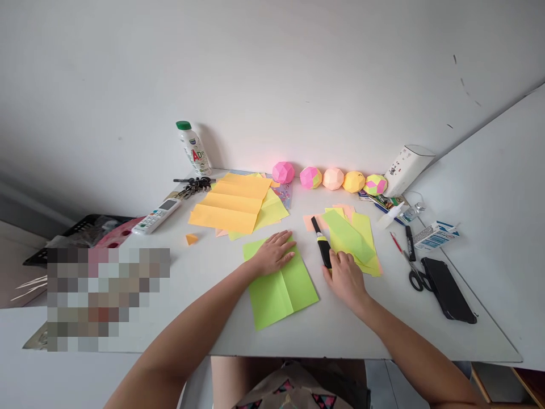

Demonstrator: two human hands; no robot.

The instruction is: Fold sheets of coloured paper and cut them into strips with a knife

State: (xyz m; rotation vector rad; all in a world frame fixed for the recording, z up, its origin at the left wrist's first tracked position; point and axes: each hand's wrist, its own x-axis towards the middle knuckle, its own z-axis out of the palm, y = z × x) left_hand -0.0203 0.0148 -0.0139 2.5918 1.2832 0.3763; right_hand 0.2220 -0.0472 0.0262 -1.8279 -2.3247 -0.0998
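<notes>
My left hand (276, 254) lies flat, fingers stretched out, on the upper part of a green sheet of paper (276, 301) with a crease down its middle. To the right of the sheet, my right hand (346, 279) has its fingers closed round the lower end of a black-and-yellow utility knife (323, 248). The knife's dark narrow end points away from me. Just beyond that hand lie green paper strips (351, 236) over yellow and peach pieces. Left of the green sheet sits a small orange folded paper piece (191, 239).
Creased orange paper (232, 201) tops a stack at the back left. Several faceted paper balls, one pink (283, 172), line the wall. A bottle (195, 149) and remote control (156, 216) stand left; scissors (419, 278), a phone (449, 289) and a glue bottle (390, 216) lie right.
</notes>
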